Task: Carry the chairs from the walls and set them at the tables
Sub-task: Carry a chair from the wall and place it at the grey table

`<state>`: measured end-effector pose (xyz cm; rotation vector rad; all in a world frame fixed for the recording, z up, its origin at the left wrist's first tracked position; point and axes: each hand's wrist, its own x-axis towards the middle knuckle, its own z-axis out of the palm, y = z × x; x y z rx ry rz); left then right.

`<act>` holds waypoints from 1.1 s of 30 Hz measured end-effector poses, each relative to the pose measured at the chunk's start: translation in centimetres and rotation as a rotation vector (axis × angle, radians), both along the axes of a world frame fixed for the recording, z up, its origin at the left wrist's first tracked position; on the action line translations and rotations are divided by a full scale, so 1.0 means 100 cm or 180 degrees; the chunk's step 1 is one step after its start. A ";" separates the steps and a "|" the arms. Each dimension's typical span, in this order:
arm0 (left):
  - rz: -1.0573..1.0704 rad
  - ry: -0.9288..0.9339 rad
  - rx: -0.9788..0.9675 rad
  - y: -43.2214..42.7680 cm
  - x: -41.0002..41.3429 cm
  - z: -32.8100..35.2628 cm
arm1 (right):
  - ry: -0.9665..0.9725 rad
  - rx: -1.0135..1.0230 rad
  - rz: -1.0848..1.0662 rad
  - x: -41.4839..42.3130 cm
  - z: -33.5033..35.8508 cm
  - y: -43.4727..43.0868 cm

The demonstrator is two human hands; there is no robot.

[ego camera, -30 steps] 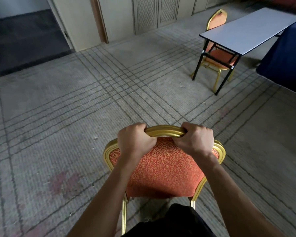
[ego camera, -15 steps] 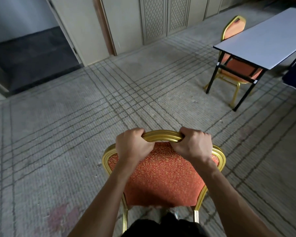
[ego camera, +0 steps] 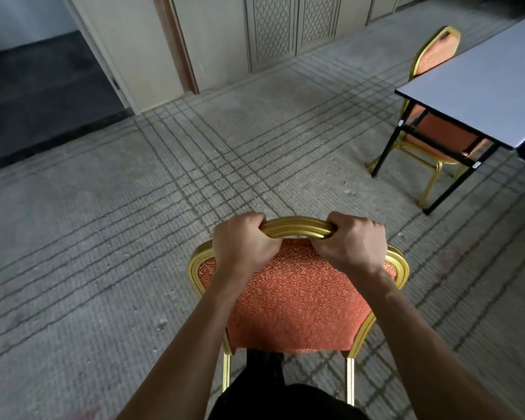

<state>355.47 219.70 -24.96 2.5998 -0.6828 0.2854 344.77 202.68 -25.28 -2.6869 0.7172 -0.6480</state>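
Left hand: the left hand (ego camera: 243,241) is wrapped tight round the gold top bar of the chair (ego camera: 297,298). Its fingers curl over the far side and its knuckles face up.
Right hand: the right hand (ego camera: 353,242) grips the same gold bar in the same way, just to the 3 o'clock side of the left hand.
Between the hands: a short bit of bare gold bar shows, so the two hands do not touch.
Chair: it is at 6 o'clock, right in front of the person. Its orange back with a squiggly pattern hangs below both hands. Two gold legs go down past dark trousers (ego camera: 270,398). I cannot tell if its feet touch the floor.
Worktop: a pale grey worktop (ego camera: 482,86) on black legs stands at 2 o'clock, well apart from the chair in the hands.
Second chair: a second chair (ego camera: 437,50) with the same orange and gold is pushed in at the worktop, with its seat under the top.
Floor: a grey carpet (ego camera: 103,237) with dark crossing lines lies between the chair and the worktop.
Wall: a cream wall (ego camera: 285,25) with criss-cross panels is at 12 o'clock.
Doorway: a dark doorway (ego camera: 43,86) is at 10 o'clock.
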 end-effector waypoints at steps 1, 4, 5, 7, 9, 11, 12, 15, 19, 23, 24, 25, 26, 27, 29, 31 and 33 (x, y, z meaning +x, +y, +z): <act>-0.0036 0.0036 -0.0037 -0.010 0.022 -0.004 | 0.0035 -0.0014 -0.0042 0.021 -0.003 -0.010; -0.0122 0.0150 -0.0073 -0.038 0.076 -0.006 | 0.0091 -0.0070 -0.0061 0.072 -0.003 -0.037; -0.0156 0.0184 -0.0053 -0.049 0.094 -0.005 | 0.0082 -0.0098 -0.0087 0.088 -0.003 -0.047; -0.0223 0.0207 0.0004 -0.072 0.128 -0.001 | 0.0000 -0.0115 -0.0188 0.117 -0.002 -0.066; -0.0347 0.0186 0.0081 -0.097 0.158 0.006 | -0.0050 -0.0151 -0.0281 0.140 0.002 -0.084; -0.0468 0.0151 0.0154 -0.129 0.192 0.010 | -0.0121 -0.0156 -0.0365 0.168 0.004 -0.111; -0.0487 0.0168 0.0187 -0.139 0.201 0.012 | -0.0132 -0.0116 -0.0376 0.176 0.005 -0.120; -0.0589 0.0071 0.0155 -0.185 0.244 0.006 | -0.0141 -0.0036 -0.0447 0.213 0.000 -0.164; -0.0680 -0.0135 0.0173 -0.257 0.302 0.000 | -0.0184 -0.0045 -0.0525 0.269 -0.014 -0.233; -0.0701 -0.0105 0.0351 -0.334 0.358 -0.002 | -0.0133 0.0018 -0.0552 0.326 -0.021 -0.309; -0.0732 -0.0074 0.0348 -0.350 0.370 -0.002 | -0.0117 0.0042 -0.0551 0.336 -0.021 -0.325; -0.0730 -0.0073 0.0289 -0.368 0.383 -0.003 | -0.0147 0.0062 -0.0553 0.348 -0.022 -0.342; -0.0726 -0.0106 0.0246 -0.391 0.397 -0.003 | -0.0181 0.0050 -0.0568 0.363 -0.022 -0.364; -0.0720 -0.0077 0.0245 -0.406 0.406 -0.002 | -0.0180 0.0081 -0.0576 0.373 -0.020 -0.380; -0.0752 -0.0075 0.0194 -0.433 0.424 0.001 | -0.0172 0.0069 -0.0568 0.393 -0.015 -0.408; -0.0794 -0.0090 0.0098 -0.463 0.449 0.002 | -0.0176 0.0046 -0.0565 0.417 -0.013 -0.437; -0.0828 -0.0010 0.0130 -0.493 0.475 0.001 | -0.0176 0.0019 -0.0568 0.440 -0.011 -0.465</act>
